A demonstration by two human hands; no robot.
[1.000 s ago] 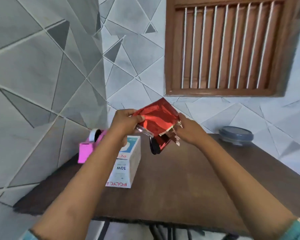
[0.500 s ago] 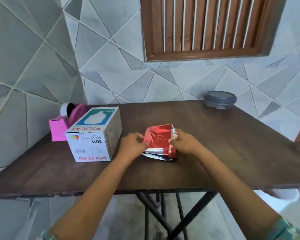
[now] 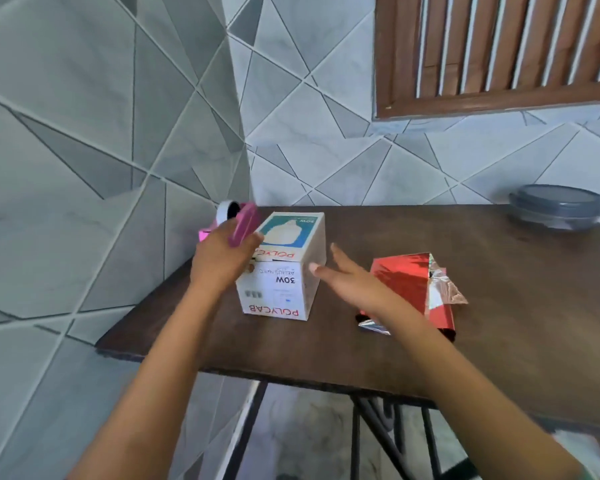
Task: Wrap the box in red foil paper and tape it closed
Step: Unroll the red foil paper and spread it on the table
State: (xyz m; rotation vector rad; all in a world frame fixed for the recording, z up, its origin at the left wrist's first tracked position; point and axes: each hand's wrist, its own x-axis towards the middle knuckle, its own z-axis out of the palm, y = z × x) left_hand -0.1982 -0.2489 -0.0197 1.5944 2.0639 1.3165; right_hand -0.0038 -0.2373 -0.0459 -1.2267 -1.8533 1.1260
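Where the tiled walls meet in a corner, a dark wooden surface carries a grey lidded tub at its far right and a pink tape dispenser at its far left, with a slatted shutter above. The left hand is up against the dispenser and the top left edge of the box, hiding part of both. It is blurred, and I cannot tell whether it grips anything. The box stands white and unwrapped just beside the dispenser, printed POLYCAB and 30W, upside down from here. The right hand hangs open, fingers spread, between box and foil, its wrist covering the foil's left edge. The foil lies folded and red, with silver showing at its crumpled corners.
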